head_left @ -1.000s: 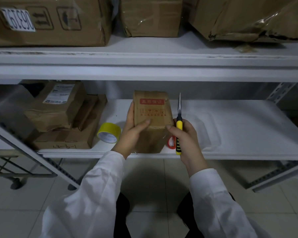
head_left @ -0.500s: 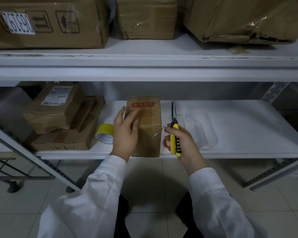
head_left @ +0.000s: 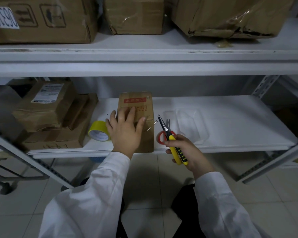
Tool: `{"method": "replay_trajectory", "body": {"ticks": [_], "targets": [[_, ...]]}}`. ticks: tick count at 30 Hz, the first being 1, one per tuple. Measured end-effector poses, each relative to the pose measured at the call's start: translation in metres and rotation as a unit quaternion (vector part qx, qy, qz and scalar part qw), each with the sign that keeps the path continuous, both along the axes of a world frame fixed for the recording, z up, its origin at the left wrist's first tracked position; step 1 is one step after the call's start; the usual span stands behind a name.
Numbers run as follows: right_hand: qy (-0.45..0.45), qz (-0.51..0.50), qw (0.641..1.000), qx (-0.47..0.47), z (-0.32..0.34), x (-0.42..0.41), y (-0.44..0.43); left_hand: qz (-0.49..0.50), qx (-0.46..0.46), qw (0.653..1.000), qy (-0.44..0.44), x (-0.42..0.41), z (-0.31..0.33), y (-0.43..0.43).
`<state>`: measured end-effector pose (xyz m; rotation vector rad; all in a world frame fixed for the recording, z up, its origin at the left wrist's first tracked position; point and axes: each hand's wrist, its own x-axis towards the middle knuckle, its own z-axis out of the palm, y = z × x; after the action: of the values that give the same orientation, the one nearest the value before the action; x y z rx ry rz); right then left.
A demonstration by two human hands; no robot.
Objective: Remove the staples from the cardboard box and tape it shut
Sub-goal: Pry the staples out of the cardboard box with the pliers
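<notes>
With the left hand spread flat on the cardboard box at the shelf's front edge, the right hand grips pliers whose tip, slipping off a staple, could tear cardboard.

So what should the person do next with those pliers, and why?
Probably bring the tips of the pliers to the staple sticking out of the cardboard box and pinch it. The left hand lies flat on the box, steadying it, while the right hand grips the pliers beside the box, clear of it. The tape roll can wait.
</notes>
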<state>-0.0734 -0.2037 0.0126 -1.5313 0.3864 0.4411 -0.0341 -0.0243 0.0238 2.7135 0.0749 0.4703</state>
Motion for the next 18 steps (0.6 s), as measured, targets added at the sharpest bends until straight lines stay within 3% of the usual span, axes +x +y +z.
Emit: {"method": "replay_trajectory", "body": {"ticks": [3,12,18], "targets": [[0.001,0.005,1.000,-0.008,0.002,-0.002,0.000,0.009,0.030,0.999,-0.016,-0.002,0.002,-0.002],[0.030,0.009,0.999,-0.025,0.005,-0.010,0.003,0.003,0.077,0.996,0.049,-0.007,0.009,-0.002],[0.005,-0.024,0.998,-0.054,0.009,-0.013,0.007,-0.002,0.002,0.997,0.073,-0.009,0.011,-0.007]]}}
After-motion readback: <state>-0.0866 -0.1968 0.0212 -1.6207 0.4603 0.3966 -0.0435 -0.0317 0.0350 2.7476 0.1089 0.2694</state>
